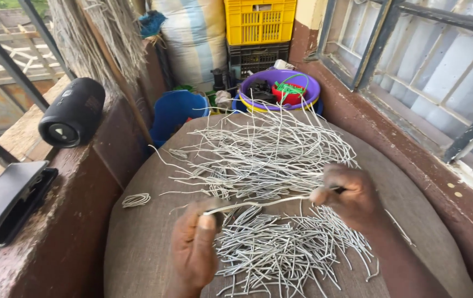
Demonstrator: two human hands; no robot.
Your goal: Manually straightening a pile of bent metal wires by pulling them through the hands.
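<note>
Head view. The left hand [195, 243], in the lower centre of the frame, pinches one end of a pale strand [264, 203] between thumb and forefinger; the right hand [352, 196], at centre right, closes its fingers on the other end, so that the strand runs nearly level between the two hands, lifted just above the heap.

To do this step well, a judgement: both pinches should sit close to the strand's ends and pull evenly, keeping it taut and clear of the loose pieces below, so that none snag or lift with it.

The strand is thin, flat and whitish grey, slightly bowed, and appears stiff enough to hold its line. It is one of many like it: a heap of cut strands [269, 160] lies spread over the brown cloth-covered surface [137, 243], from the frame's centre to its lower edge. A small coil [136, 200] lies apart at the left.

Upper right centre: a purple basin [308, 83] below a yellow crate [258, 22]. Upper left: a black cylindrical speaker [72, 112] on the ledge.
</note>
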